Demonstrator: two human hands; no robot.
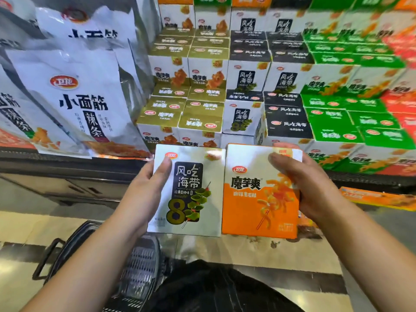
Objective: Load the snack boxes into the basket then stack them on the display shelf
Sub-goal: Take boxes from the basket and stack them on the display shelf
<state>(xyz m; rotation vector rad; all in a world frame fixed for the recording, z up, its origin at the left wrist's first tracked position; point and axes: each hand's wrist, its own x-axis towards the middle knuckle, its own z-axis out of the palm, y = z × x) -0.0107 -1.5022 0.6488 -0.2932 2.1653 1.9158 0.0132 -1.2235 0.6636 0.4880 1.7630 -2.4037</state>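
Note:
My left hand (144,190) grips the left edge of a white snack box with a black label and a big 8 (191,194). My right hand (308,183) grips the right edge of an orange and white snack box (254,203). Both boxes are held upright, side by side and touching, in front of the display shelf (67,167). Below my left forearm a dark plastic basket (139,266) with a handle sits on the floor; its inside is mostly hidden.
The shelf carries stepped stacks of gold-topped boxes (198,109), black-topped boxes (286,118), green boxes (360,122) and red boxes (403,109). Large white snack bags (83,102) stand at the left. An orange carton (378,197) lies low at the right.

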